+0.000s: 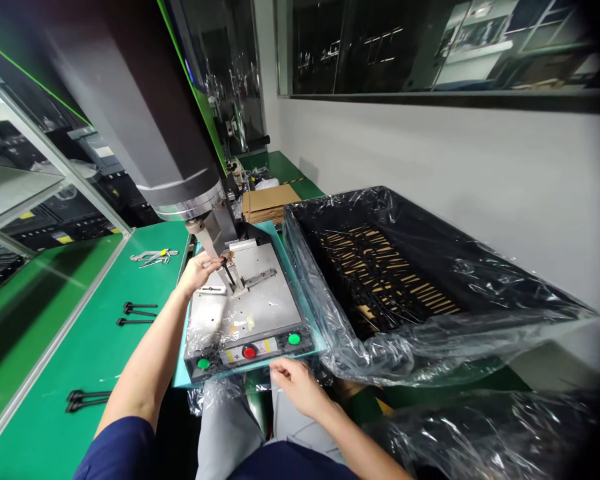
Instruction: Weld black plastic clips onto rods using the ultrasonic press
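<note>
Black and slender, a small strap-like part (228, 272) stands under the machine's metal horn (215, 233), pinched at its top by the left hand (197, 272) at about eleven o'clock on the steel base plate (260, 307). The step looks like seating the part in the fixture; what follows would seem to call for clearing those fingers from beneath the horn. The right hand (297, 387) rests at six o'clock, loosely curled and holding nothing, just below the panel's green button (294, 339) and red button (249, 351). At three o'clock sits a black tray (430, 227) wrapped in plastic film. More black parts (139, 313) lie at nine o'clock on the green bench (90, 353).
</note>
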`<state>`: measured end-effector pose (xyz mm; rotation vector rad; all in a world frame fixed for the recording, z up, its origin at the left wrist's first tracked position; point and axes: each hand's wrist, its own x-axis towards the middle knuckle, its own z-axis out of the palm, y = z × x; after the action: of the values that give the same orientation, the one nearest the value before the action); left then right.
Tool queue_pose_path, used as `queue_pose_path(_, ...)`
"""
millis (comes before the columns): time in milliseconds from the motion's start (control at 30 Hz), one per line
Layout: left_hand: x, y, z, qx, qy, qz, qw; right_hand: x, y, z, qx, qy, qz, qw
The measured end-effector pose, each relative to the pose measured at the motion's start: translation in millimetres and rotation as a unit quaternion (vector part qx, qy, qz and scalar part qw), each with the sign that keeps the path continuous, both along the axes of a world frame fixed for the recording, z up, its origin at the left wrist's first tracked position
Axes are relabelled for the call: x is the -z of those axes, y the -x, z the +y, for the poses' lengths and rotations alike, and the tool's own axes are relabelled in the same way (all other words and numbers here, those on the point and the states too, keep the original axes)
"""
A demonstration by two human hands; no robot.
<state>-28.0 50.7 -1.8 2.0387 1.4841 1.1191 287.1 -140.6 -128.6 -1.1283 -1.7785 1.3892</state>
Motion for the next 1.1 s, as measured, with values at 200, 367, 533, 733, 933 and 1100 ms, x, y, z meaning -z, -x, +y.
queue_pose_path(200,-3.3,-1,-11,0.007,-0.014,0.033,0.999,-0.2,-1,1,0.000,0.015,0.001,1.000)
queue_pose_path(367,23.7,8,-50,-0.217,-0.068,-0.121,0.966,0.1,-5,5,0.012,0.008,0.006,1.000)
queue_pose_path(533,74.2,33,-124,-0.372,0.017,-0.116,0.921,4.3,-14,20,0.043,0.004,-0.010,0.999)
queue_pose_path(733,117.4,50,-161,-0.381,0.179,-0.073,0.904,-16.2,2,94,0.134,-0.147,-0.122,0.972)
queue_pose_path(933,124.8,53,-152,-0.373,0.214,-0.035,0.902,-20.0,45,154,0.095,-0.206,-0.351,0.908)
queue_pose_path(1100,121.9,55,-155,-0.369,0.212,-0.016,0.905,-12.6,56,149,0.063,-0.206,-0.421,0.881)
